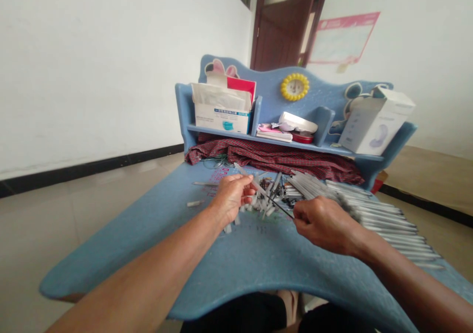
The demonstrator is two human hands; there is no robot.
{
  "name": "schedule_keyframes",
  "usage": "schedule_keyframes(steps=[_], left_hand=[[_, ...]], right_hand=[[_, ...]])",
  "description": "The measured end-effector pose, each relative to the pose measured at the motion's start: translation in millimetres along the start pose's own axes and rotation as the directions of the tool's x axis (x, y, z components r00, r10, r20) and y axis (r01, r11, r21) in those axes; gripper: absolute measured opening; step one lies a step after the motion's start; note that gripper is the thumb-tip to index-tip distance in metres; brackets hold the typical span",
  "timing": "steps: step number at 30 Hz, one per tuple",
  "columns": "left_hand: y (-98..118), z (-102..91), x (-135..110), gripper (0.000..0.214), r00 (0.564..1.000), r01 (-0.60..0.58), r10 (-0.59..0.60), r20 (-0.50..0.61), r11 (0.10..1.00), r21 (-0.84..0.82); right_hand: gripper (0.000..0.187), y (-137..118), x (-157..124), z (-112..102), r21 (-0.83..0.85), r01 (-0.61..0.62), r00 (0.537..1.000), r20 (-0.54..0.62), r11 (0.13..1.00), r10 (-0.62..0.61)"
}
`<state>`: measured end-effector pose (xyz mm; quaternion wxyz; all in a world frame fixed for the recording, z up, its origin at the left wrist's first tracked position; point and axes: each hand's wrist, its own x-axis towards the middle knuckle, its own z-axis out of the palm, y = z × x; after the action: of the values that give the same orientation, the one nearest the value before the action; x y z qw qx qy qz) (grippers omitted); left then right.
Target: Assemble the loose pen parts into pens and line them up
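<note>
Forearms (148,274) cropped, right hand (327,224) part-hiding dark rod (283,209), pile (264,208) indistinct

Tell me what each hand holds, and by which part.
Left hand pinches a pale tube near its middle; right hand grips a thin dark rod by the end away from the tube.

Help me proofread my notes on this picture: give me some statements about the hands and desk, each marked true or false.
1. The left hand holds a translucent tube. True.
2. The right hand holds nothing. False: the right hand grips a thin dark rod.
3. A red checked cloth lies beneath the blue shelf. True.
4. The face-mask box stands in the right-hand compartment. False: the face-mask box stands in the left-hand one.
5. Many long tubes lie beside the right hand. True.
</note>
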<state>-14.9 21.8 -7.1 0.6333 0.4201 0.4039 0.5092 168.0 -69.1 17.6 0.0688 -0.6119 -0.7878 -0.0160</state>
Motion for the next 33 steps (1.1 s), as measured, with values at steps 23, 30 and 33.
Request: schedule_keyframes(steps=[23,30,33], left_hand=[[5.3,9.0,-9.4,0.019,0.956,0.258,-0.211,0.203,0.936,-0.238],[17.2,6.8,-7.2,0.032,0.977,0.176,-0.109,0.182,0.895,-0.409],[18.6,7.3,-7.5,0.032,0.98,0.164,-0.094,0.178,0.884,-0.437]], right_hand=[[0.028,-15.6,33.5,-26.2,0.225,0.135,0.927,-0.373,0.965,-0.042],[0.022,24.8,27.1,-3.8,0.028,-0.109,0.99,-0.081,0.994,0.111],[0.021,37.0,20.6,13.1,-0.113,-0.179,0.978,0.084,0.977,0.189]])
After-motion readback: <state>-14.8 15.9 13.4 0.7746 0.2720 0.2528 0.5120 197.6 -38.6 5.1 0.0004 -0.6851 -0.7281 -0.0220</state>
